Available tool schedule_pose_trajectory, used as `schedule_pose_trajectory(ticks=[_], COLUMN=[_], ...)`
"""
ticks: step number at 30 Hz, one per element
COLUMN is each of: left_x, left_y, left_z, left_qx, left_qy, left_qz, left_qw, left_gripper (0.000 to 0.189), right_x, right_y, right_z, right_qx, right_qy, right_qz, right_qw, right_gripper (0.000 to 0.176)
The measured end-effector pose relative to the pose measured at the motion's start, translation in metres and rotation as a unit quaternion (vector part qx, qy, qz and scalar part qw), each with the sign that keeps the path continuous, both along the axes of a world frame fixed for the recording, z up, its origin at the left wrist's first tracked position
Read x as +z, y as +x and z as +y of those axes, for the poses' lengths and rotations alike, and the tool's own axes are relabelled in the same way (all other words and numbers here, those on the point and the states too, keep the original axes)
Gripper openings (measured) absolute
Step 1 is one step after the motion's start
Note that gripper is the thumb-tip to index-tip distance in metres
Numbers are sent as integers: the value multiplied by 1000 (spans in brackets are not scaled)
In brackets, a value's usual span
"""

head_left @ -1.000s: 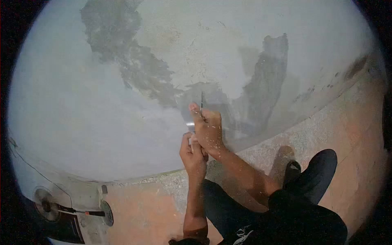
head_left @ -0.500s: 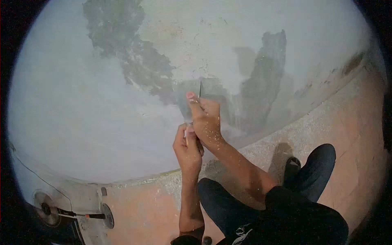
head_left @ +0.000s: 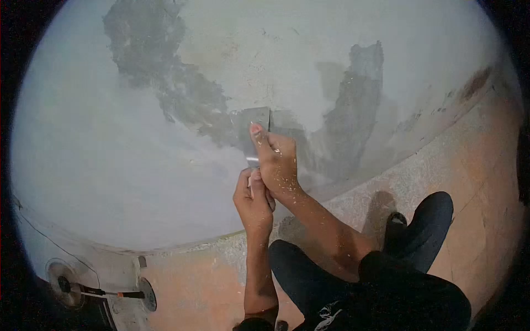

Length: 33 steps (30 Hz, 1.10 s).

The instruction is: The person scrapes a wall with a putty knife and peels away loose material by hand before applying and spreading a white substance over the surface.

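Low on the pale wall point(head_left: 132, 182), a flat metal scraper blade point(head_left: 246, 128) lies near the grey patches. My left hand point(head_left: 254, 198) is closed around the scraper's lower end, its handle mostly hidden by the fingers. Just above and to the right, my right hand point(head_left: 276, 163) grips the blade's right side, thumb on its face and the other fingers out of sight. White flecks dot the right hand and forearm. Damp-looking grey patches point(head_left: 356, 105) spread on both sides of the blade.
A standing fan point(head_left: 66, 284) is at the lower left, with a thin cable on the wall above it. The orange-brown floor point(head_left: 182, 287) meets the wall along a curved edge. My bent knees in dark trousers point(head_left: 301, 276) are at the lower right.
The scraper blade has turned from nearly edge-on to showing its flat face. Both hands keep almost the same place, and the view has shifted slightly.
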State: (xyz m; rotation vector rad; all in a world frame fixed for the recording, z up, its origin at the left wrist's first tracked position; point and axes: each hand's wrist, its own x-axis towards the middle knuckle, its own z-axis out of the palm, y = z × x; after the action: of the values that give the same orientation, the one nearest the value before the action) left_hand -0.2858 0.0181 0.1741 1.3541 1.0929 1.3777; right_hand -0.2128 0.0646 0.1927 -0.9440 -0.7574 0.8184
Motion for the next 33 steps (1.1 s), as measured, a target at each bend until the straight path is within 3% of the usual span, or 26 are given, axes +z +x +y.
schedule_pose_trajectory(ticks=[5, 7, 8, 11, 12, 17, 20, 23, 25, 27, 33], left_x=[-24, -2, 13, 3, 2, 6, -3, 9, 11, 3, 14], left_y=[7, -3, -4, -6, -4, -10, -7, -8, -12, -11, -11], left_z=[-13, -10, -13, -13, -16, -11, -12, -5, -6, -9, -10], left_qx=[18, 5, 1, 13, 16, 18, 11, 14, 5, 15, 16], left_qy=[-40, -4, -14, -32, -24, -29, -43, -19, -14, -22, -19], left_qz=[-20, 11, 25, 23, 18, 41, 17, 37, 40, 37, 25], left_qw=[999, 1000, 1000, 999, 999, 999, 999, 999, 999, 999, 999], left_gripper=[29, 29, 29, 28, 28, 28, 31, 32, 31, 31, 31], right_x=[-35, -2, 3, -5, -5, 0, -1, 3, 6, 3, 16], right_y=[-1, -2, -4, -11, -5, -12, -5, -8, -11, -8, -8], right_z=[2, -5, -8, -5, -5, -1, -10, 2, -1, -8, -8], right_qx=[15, 0, 22, 42, 32, 13, 28, -4, 12, 8, 18], right_qy=[-51, 1, -28, -46, -37, -18, -66, -42, -19, -31, -46], right_qz=[-8, 11, 36, 80, 6, 39, -7, -11, 38, -24, -15], right_qw=[999, 1000, 999, 995, 999, 999, 997, 999, 999, 999, 999], right_gripper=[53, 53, 53, 53, 53, 53, 53, 55, 56, 55, 53])
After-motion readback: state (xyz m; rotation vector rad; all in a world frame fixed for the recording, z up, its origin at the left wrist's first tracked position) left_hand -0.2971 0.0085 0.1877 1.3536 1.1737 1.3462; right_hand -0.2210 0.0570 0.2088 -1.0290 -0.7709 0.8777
